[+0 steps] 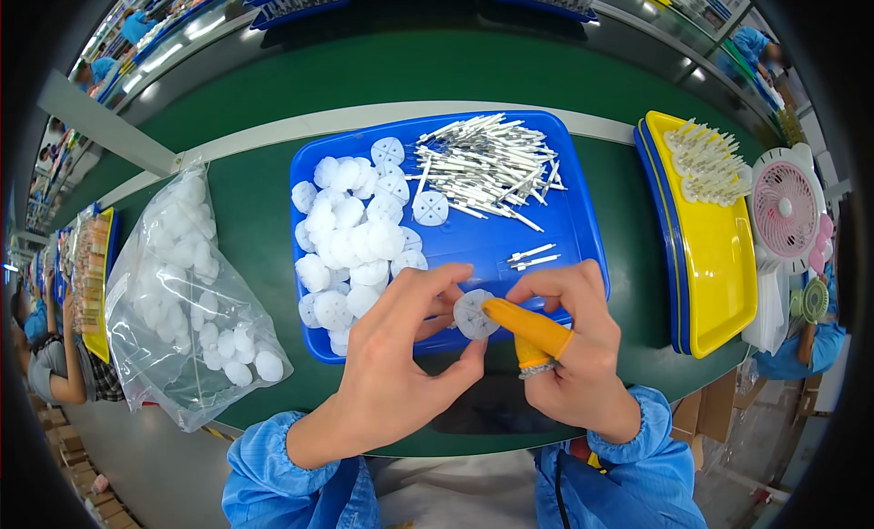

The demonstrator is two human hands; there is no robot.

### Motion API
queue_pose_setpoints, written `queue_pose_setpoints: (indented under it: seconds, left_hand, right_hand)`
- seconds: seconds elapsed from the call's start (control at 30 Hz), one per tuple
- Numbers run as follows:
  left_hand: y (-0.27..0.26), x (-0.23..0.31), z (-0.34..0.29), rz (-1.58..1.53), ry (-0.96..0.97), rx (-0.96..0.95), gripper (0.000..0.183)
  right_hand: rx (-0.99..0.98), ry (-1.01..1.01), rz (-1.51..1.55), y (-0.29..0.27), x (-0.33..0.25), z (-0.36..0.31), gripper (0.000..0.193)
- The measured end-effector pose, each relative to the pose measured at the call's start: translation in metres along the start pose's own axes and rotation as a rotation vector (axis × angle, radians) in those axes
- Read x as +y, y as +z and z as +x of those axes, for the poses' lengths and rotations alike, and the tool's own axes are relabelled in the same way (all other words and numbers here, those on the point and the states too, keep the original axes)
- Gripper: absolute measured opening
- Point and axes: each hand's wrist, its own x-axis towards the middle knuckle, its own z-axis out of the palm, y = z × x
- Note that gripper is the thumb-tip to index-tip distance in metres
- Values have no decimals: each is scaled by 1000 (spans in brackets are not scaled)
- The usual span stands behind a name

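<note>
Over the near edge of a blue tray [455, 249], both my hands are at a translucent white round disc [474, 315]. My left hand [391, 347] has its fingers and thumb curled round the disc's left side. My right hand [583, 338] presses a finger in a yellow-orange finger cot against the disc's right edge; a second cot shows just below. Any small part behind the disc is hidden. A heap of similar white discs [350, 224] fills the tray's left side. Thin white sticks with metal parts [492, 165] are piled at its far right, and several loose sticks [533, 258] lie nearer.
A clear plastic bag of white discs [187, 292] lies left of the tray. On the right are stacked trays with a yellow one [715, 274] on top, holding assembled pieces [706, 162], and a pink-and-white fan [785, 206]. Other people work beyond both sides.
</note>
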Motion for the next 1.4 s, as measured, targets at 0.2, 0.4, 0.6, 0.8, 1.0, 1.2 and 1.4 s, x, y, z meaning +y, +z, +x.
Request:
queue_pose_setpoints:
  seconds: [0.2,0.4,0.6,0.8,1.0,1.2,1.4]
  left_hand:
    - [1,-1,0,7,-4,22,65]
    - [1,-1,0,18,-4,12,67]
    - [1,-1,1,12,-10,13,67]
    - [2,-1,0,9,1,21,65]
    - [1,-1,0,2,-28,32,63]
    - [-2,-2,2,-266,-48,-45,66]
    - [-4,-2,2,-433,-54,-116,61]
  right_hand:
    - [-15,-2,5,3,-2,-4,53]
    - [-3,-6,4,1,-2,-1,54]
    - [30,72,25,3,-4,-2,57]
    - [-11,2,23,0,-1,-1,57]
    - [-42,16,32,0,-3,-4,52]
    - [8,245,246,-6,2,-6,40]
    - [-53,431,553,-23,13,-17,29]
